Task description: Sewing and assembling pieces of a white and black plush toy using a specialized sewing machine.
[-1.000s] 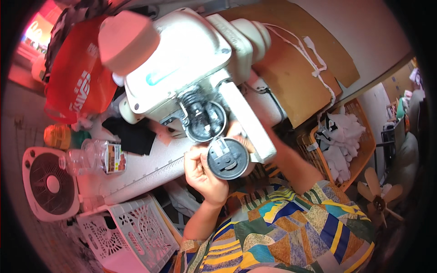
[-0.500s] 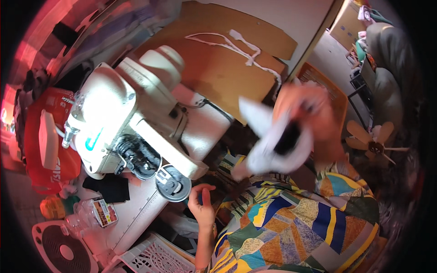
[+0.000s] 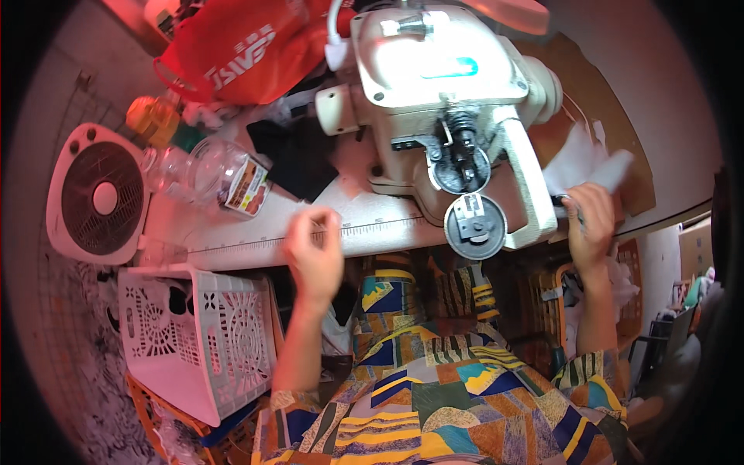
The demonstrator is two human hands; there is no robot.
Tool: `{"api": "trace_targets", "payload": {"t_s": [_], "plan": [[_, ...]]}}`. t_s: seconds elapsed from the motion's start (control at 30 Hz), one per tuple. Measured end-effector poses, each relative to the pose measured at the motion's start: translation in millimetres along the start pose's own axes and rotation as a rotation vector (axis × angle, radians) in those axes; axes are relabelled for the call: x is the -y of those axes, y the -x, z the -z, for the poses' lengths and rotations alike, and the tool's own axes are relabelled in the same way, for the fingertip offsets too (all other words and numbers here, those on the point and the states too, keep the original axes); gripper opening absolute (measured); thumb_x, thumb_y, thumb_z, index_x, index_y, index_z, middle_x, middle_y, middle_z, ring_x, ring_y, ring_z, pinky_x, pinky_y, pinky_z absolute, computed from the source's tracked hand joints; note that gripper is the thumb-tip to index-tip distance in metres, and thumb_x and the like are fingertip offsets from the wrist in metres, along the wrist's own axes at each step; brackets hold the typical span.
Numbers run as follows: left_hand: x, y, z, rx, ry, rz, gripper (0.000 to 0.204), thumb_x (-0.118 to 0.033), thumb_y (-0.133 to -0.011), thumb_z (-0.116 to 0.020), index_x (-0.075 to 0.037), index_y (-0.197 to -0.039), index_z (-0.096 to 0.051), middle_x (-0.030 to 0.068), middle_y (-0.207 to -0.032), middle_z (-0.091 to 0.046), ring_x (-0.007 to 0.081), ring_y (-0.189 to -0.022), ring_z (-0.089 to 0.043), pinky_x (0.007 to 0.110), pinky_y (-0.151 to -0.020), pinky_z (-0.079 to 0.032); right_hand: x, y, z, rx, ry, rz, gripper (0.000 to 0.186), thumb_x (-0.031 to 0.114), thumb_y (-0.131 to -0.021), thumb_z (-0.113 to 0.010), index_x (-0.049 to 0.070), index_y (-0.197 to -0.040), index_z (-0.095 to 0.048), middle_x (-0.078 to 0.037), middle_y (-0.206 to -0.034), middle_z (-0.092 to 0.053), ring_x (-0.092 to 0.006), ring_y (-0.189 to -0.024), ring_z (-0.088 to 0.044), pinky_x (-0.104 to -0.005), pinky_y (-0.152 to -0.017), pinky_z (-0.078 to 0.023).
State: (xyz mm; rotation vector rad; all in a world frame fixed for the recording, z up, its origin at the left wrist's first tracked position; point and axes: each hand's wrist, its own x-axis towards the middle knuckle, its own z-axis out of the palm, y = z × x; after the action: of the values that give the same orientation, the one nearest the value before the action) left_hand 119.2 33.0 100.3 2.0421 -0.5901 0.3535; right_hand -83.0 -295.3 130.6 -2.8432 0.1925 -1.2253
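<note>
A white sewing machine (image 3: 434,70) with two dark round discs, the lower disc (image 3: 475,226) at its front, stands on the table. To its right, my right hand (image 3: 590,225) is closed on a white cloth piece (image 3: 581,159), a bit of black showing by the fingers. The cloth spreads beyond the fingertips, beside the machine's slanted arm. My left hand (image 3: 314,252) is held at the table's front edge, left of the discs. Its fingers curl toward the thumb; whatever they may hold is too small to make out.
Left on the table lie a black cloth (image 3: 298,159), a clear plastic jar (image 3: 221,170) and an orange item (image 3: 151,120). A box fan (image 3: 101,198) stands at far left, above a white plastic basket (image 3: 236,341). Behind is a red bag (image 3: 248,54); an orange crate (image 3: 546,306) stands low right.
My view has swung from the right to face the machine. My right hand has brought the white cloth to the machine's right side. My left hand is now at the table edge.
</note>
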Motion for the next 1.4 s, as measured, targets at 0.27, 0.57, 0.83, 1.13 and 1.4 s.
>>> {"api": "trace_targets", "payload": {"t_s": [0.27, 0.57, 0.83, 1.13, 1.4], "plan": [[73, -81, 3, -0.154, -0.56, -0.265, 0.023, -0.009, -0.075, -0.072, -0.004, -0.094, -0.059, 0.0124, -0.1, -0.057, 0.0332, -0.097, -0.051, 0.044, -0.085, -0.041, 44, 6, 39, -0.105, -0.096, 0.114, 0.011, 0.01, -0.09, -0.062, 0.001, -0.09, -0.058, -0.012, -0.088, -0.062, -0.0304, -0.08, -0.06, -0.0423, -0.074, -0.048], [40, -39, 21, -0.331, -0.477, -0.511, 0.022, -0.01, -0.069, -0.075, -0.006, -0.073, -0.054, 0.0064, -0.081, -0.054, 0.0276, -0.078, -0.054, 0.04, -0.068, -0.043, 184, 129, -48, 0.814, -0.805, 0.09, 0.015, 0.011, -0.073, -0.076, 0.005, -0.081, -0.066, -0.008, -0.077, -0.061, -0.0271, -0.071, -0.06, -0.0368, -0.065, -0.047], [-4, 76, 58, -0.007, 0.293, 0.052, 0.014, 0.0, -0.087, -0.064, -0.004, -0.085, -0.05, 0.0028, -0.074, -0.05, 0.0105, -0.063, -0.049, 0.026, -0.058, -0.041, 190, 76, -51, 0.504, -1.031, -0.14, 0.025, 0.015, -0.079, -0.071, -0.001, -0.098, -0.065, -0.012, -0.09, -0.063, -0.0243, -0.087, -0.061, -0.0342, -0.076, -0.048], [-14, 123, 27, 0.408, 1.179, 0.761, 0.026, -0.01, -0.095, -0.059, -0.006, -0.111, -0.038, 0.0102, -0.095, -0.064, 0.0089, -0.087, -0.059, 0.024, -0.074, -0.047, 213, 66, -58, 0.314, -0.991, -0.225, 0.036, 0.012, -0.076, -0.076, -0.002, -0.106, -0.06, -0.012, -0.104, -0.057, -0.0255, -0.093, -0.058, -0.0332, -0.082, -0.046], [-1, 126, 32, 0.303, 1.123, 0.877, 0.031, -0.013, -0.095, -0.058, -0.008, -0.12, -0.041, 0.0105, -0.1, -0.066, 0.014, -0.093, -0.063, 0.026, -0.079, -0.049, 212, 66, -40, 0.118, -0.764, -0.067, 0.048, 0.007, -0.066, -0.081, 0.002, -0.111, -0.062, -0.013, -0.109, -0.058, -0.0271, -0.093, -0.057, -0.0348, -0.079, -0.048]]}}
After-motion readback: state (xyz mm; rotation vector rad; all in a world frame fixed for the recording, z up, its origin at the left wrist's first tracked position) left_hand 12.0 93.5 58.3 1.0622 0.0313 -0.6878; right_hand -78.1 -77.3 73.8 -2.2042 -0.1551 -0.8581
